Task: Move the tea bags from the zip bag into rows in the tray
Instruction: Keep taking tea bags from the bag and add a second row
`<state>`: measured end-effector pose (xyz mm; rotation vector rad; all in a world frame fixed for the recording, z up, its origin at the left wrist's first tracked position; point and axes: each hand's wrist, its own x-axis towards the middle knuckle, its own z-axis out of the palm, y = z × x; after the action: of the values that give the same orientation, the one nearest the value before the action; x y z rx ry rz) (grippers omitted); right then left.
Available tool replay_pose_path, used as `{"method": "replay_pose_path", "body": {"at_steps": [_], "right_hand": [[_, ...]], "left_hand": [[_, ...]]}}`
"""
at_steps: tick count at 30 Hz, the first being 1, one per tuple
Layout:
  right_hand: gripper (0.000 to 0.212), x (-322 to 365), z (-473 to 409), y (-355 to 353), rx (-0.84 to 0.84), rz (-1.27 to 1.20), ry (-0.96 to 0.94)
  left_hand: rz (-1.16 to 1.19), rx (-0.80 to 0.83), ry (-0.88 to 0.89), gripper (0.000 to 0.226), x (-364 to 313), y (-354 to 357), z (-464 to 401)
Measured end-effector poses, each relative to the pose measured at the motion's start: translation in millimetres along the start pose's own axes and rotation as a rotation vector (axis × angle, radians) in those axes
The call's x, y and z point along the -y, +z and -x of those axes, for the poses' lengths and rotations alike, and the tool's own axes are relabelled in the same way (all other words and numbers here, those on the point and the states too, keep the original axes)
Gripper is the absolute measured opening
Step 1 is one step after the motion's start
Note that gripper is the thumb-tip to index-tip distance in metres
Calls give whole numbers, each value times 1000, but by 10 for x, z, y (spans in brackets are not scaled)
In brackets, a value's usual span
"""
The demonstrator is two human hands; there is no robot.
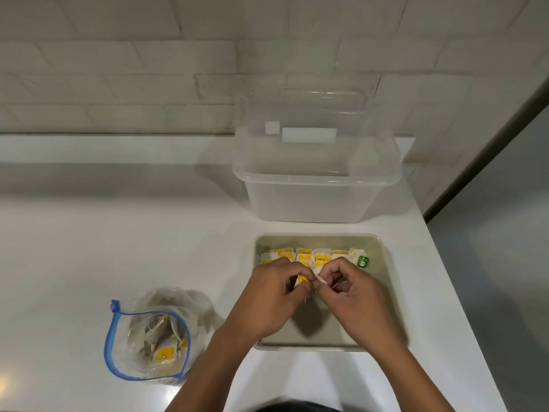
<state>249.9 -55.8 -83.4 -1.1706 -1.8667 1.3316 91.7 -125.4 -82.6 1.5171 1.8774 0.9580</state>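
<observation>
Both hands are meeting over the middle of the beige tray (386, 292), right of centre in the lower half of the frame. The left hand (267, 295) is curling its fingers around a tea bag (303, 280) with a yellow label, which is showing between thumb and forefinger. The right hand (353, 289) is pinching the white paper edge of that same tea bag, fingertips bunched and touching those of the left hand. Whether the bag is touching the tray floor is hidden by the hands.

A row of tea bags (315, 257) is lying along the far side of the tray, just above the hands in the frame, most with yellow labels, packed side by side and overlapping. A tea bag with a green label (362, 261) is sitting at the right end of that row. The near half of the tray floor is showing bare, in the hands' shadow.

The zip bag (148, 340) is lying at lower left on the white counter (89, 248), well apart from the tray, its blue zip edge gaping open toward the camera. More tea bags (165, 350) are sitting jumbled inside, one yellow label facing up.

A clear plastic bin (312, 197) is standing just beyond the tray, toward the top of the frame, against the white brick wall (118, 69).
</observation>
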Motion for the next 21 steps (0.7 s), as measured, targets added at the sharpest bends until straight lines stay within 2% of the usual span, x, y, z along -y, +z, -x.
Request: {"method": "replay_pose_path", "body": {"at_steps": [4, 8, 11, 17, 21], "right_hand": [[20, -52, -3, 6, 40, 74, -89], [19, -84, -6, -21, 95, 82, -133], [16, -108, -18, -25, 78, 94, -75], [36, -167, -72, -51, 106, 78, 69], [18, -294, -119, -115, 105, 222, 150]], "left_hand": [[-99, 20, 49, 12, 42, 37, -55], [-74, 74, 50, 19, 76, 46, -65], [-88, 120, 36, 19, 101, 51, -66], [-158, 166, 38, 21, 148, 60, -37], [-223, 100, 16, 25, 197, 63, -22]]}}
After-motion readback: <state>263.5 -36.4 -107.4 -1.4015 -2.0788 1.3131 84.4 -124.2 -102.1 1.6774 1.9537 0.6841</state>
